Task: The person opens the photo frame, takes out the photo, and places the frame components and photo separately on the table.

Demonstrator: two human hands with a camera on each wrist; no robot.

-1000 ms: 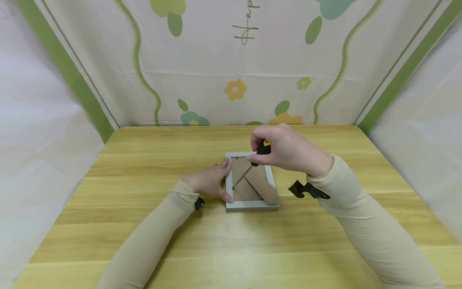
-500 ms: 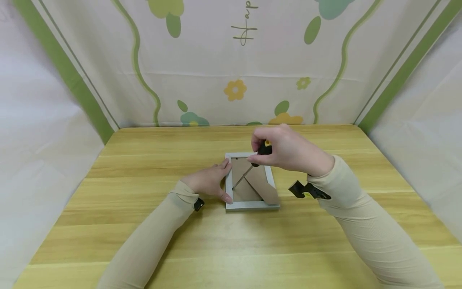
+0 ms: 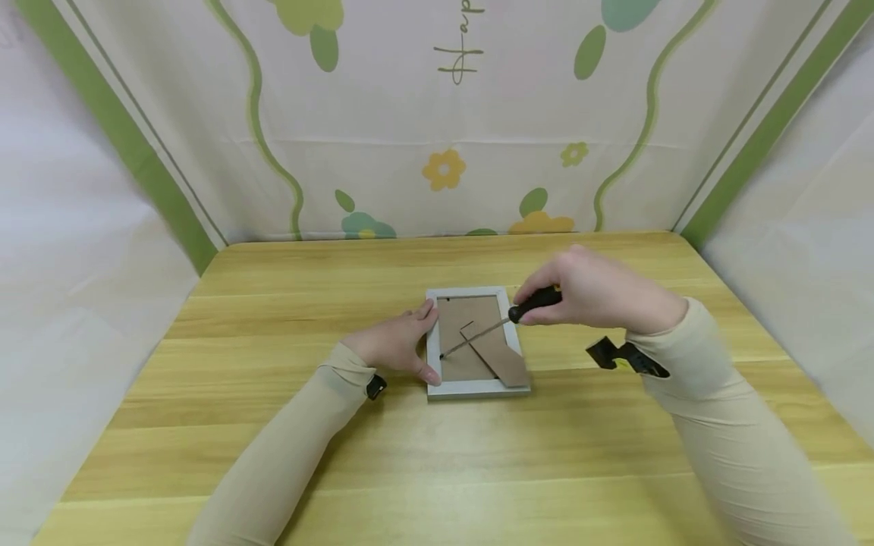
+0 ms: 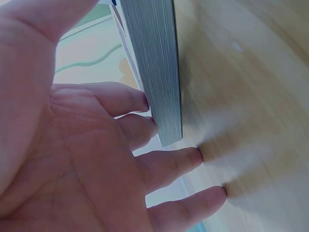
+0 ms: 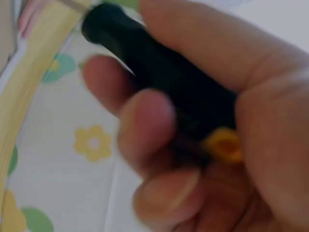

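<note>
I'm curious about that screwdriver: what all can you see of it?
The screwdriver has a thick, near-black handle with a yellow detail toward its back end, and a thin, metallic-looking shaft. Gripped by the handle in the right hand, it slants down leftward across the frame. Its tip reaches a dark spot at the left edge of the brown backing; the tip's shape is too small to tell.

The backing (image 3: 464,365) looks matt cardboard, the screwdriver shaft (image 3: 488,330) metal.

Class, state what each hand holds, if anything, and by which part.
The right hand holds a screwdriver by its black handle. The left hand grasps nothing, only touching the left side of the frame.
</note>
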